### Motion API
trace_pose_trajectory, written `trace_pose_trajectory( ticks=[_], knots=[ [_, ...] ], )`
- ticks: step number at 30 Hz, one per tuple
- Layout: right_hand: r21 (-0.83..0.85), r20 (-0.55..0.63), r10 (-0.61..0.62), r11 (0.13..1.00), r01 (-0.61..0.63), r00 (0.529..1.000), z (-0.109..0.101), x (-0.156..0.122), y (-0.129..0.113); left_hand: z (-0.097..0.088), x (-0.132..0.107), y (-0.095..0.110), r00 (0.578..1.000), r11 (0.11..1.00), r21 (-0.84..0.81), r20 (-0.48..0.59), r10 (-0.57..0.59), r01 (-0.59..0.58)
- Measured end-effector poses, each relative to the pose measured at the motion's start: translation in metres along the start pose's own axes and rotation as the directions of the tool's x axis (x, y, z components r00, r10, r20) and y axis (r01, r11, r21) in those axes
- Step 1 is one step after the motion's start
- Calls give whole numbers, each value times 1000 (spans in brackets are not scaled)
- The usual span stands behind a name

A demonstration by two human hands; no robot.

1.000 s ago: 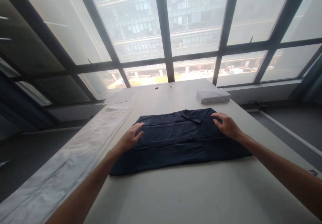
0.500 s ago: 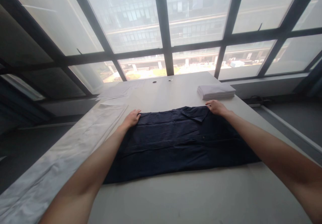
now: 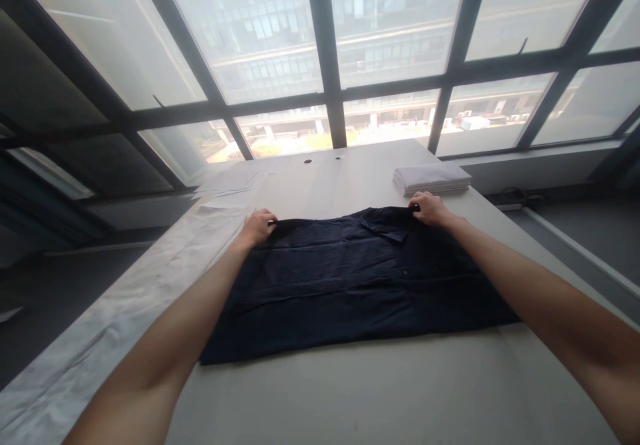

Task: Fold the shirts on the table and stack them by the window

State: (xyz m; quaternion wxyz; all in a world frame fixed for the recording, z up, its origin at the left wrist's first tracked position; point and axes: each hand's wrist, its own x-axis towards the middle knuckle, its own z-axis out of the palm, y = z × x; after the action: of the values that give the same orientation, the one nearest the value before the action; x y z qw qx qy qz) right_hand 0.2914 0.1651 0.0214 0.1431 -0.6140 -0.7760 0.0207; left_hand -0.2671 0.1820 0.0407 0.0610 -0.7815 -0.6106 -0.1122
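A dark navy garment [image 3: 345, 285], with a collar-like flap and small buttons toward its right side, lies spread out sideways on the white table [image 3: 320, 398]. It looks like a shirt. My left hand [image 3: 258, 226] pinches its far left corner between thumb and fingers. At the far right, my right hand [image 3: 429, 208] grips the far edge close to the flap. Between the two hands that edge is slightly raised and sags a little. The near part of the cloth rests flat on the tabletop.
Behind my right hand sits a stack of folded white cloths [image 3: 431, 177]. Wrinkled white fabric [image 3: 115, 311] runs along the table's left side, with thin white sheets [image 3: 233, 179] beyond it. Large windows [image 3: 390, 25] rise past the far edge.
My left hand has gone from lying on the far left corner to pinching it, shifting slightly left. The far edge of the garment has lifted slightly between both hands.
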Motion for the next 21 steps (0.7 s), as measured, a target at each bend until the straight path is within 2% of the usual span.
trace_pose_trajectory(
  ticks=[3, 6, 11, 16, 21],
  knots=[
    [16, -60, -21, 1000, 22, 998, -15, -10, 0, -22, -10, 6, 999, 1000, 1, -49, 18, -18],
    [62, -150, -95, 993, 105, 984, -28, -24, 3, -44, -24, 9, 992, 999, -10, -118, 52, -54],
    [66, -233, -267, 955, 289, 935, -40, -55, 6, -69, -61, 14, 951, 975, -43, -234, 203, -219],
    [-32, -164, -358, 933, 358, 919, -38, -93, 1, -72, -111, 24, 940, 956, -66, -212, 268, -287],
    [-56, -10, -373, 927, 372, 928, -32, -121, -1, -59, -153, 24, 954, 951, -91, -67, 291, -297]
  ],
)
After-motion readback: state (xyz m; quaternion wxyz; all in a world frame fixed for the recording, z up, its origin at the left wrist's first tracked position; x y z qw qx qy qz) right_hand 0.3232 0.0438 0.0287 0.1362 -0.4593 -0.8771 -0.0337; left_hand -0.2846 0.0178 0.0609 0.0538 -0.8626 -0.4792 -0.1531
